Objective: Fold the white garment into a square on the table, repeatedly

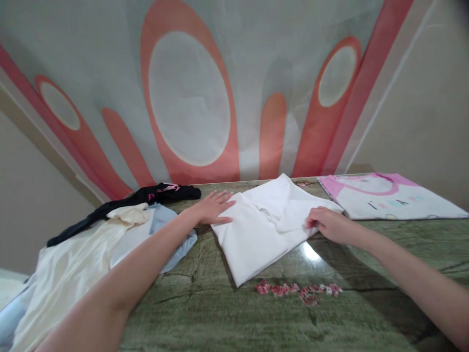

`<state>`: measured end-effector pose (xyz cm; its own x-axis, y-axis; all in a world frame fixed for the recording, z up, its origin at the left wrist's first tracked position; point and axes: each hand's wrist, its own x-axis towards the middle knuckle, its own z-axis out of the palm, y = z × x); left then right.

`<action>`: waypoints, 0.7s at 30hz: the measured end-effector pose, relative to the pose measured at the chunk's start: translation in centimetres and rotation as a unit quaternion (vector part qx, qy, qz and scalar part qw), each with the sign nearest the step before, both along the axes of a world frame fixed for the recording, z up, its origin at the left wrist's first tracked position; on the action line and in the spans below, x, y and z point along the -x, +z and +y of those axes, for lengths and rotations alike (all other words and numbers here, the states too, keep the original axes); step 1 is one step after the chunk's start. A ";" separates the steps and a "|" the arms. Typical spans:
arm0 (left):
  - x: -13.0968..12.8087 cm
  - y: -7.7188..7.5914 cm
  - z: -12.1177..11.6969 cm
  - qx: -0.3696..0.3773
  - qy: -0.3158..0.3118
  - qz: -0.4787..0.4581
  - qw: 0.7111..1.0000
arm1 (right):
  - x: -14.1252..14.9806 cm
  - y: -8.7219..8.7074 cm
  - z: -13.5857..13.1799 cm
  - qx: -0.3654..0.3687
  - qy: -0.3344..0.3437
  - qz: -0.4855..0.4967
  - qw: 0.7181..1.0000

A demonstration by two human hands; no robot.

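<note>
A white cloth garment, partly folded, lies at an angle on the table in front of me; its exact kind is hidden by the folds. My left hand rests flat on its upper left edge with the fingers spread. At the garment's right side, my right hand has its fingers curled and pinched on the cloth edge. One flap with a wavy edge is folded over the middle, and a corner points up toward the wall.
A folded white and pink T-shirt lies at the far right. On the left are a cream garment, a light blue garment and a black garment, heaped together. The wood-patterned table meets a patterned wall behind.
</note>
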<state>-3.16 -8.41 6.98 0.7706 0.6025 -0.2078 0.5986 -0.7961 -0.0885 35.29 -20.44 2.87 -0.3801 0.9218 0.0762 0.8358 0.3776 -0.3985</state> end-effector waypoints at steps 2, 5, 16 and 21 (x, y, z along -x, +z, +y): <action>-0.5 0.2 1.6 -0.013 0.014 0.009 1.000 | 0.4 0.3 -1.0 0.023 -0.004 0.007 1.000; -1.2 0.3 2.8 -0.047 0.028 -0.006 0.998 | 0.8 0.8 -2.6 0.057 -0.009 -0.004 0.998; -1.7 -2.5 -8.2 0.029 0.055 -0.102 0.993 | 6.0 2.3 -4.8 0.108 -0.022 0.034 0.993; -0.1 -1.2 -12.3 0.065 0.059 -0.121 0.989 | 9.6 2.0 -5.2 0.109 0.011 0.079 0.991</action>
<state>-3.07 -20.70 5.77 0.7331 0.6715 -0.1077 0.6792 -0.7148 0.1662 25.64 -25.60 4.87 -0.3999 0.9143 -0.0645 0.7493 0.2856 -0.5975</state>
